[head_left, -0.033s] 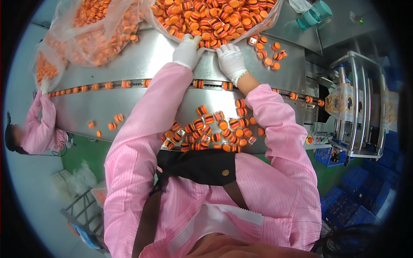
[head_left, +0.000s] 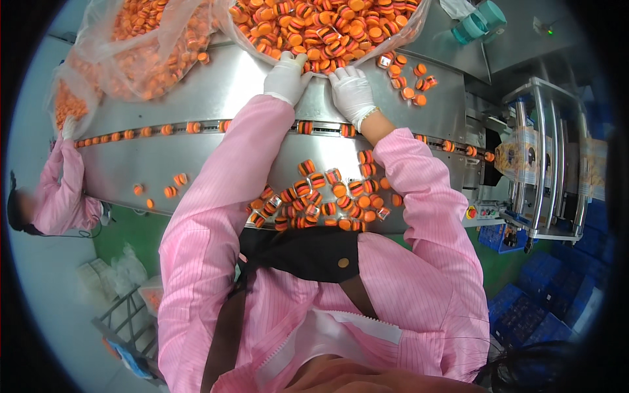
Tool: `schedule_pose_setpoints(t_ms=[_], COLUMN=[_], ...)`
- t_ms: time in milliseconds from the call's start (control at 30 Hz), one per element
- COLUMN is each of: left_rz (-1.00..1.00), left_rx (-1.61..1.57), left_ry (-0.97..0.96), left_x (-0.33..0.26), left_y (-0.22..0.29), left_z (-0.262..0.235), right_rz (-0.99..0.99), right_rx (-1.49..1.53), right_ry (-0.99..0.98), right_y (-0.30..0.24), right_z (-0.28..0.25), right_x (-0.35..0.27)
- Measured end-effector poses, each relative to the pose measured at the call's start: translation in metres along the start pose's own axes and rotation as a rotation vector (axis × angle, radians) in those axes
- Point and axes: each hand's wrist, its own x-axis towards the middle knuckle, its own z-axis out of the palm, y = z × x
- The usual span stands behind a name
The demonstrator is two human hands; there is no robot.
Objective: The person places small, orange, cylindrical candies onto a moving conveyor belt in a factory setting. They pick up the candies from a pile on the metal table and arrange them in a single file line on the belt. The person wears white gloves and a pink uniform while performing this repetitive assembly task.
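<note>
At the far side of the steel table lies a large clear plastic bag [head_left: 419,26], its mouth spread open and full of burger-shaped candies [head_left: 327,29] in orange, red and black. My left hand [head_left: 285,78], white-gloved, is closed over the bag's near rim, its fingertips partly hidden among the candies. Close by on the right, my right hand [head_left: 352,93] in a matching glove has its fingers curled over the same rim. Between my forearms and under them runs a narrow conveyor [head_left: 321,129] carrying spaced candies. Nearer my apron, a loose candy pile [head_left: 327,200] rests on the steel.
More filled bags [head_left: 154,49] sit at the far left, where a co-worker in pink [head_left: 65,177] reaches toward one. Loose candies [head_left: 407,82] lie right of my bag. The conveyor enters a wrapping machine [head_left: 540,157] on the right. Teal cups [head_left: 472,29] stand behind; blue crates [head_left: 524,308] are lower right.
Candies on the conveyor have shifted slightly to the right. Both my hands stay at the bag's rim with hardly any movement.
</note>
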Motion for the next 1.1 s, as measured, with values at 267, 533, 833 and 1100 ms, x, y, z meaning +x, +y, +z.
schedule_pose_setpoints(t_ms=[267,533,833,1100], left_rz=[-0.075,-0.097,-0.141,-0.111], left_rx=[-0.097,-0.171,-0.295,-0.361], left_ry=[0.026,0.046,0.084,0.070], left_x=[-0.004,-0.005,-0.014,-0.023], left_y=[0.004,0.002,0.013,-0.001], left_z=[0.013,0.017,0.019,0.015], right_rz=[0.091,0.910,1.328,1.460], right_rx=[0.026,1.257,2.700,2.680], right_ry=[-0.028,0.092,0.180,0.229], right_y=[-0.007,-0.013,-0.033,-0.032], right_z=[0.005,0.023,-0.011,-0.031], right_x=[-0.007,0.003,0.019,0.015])
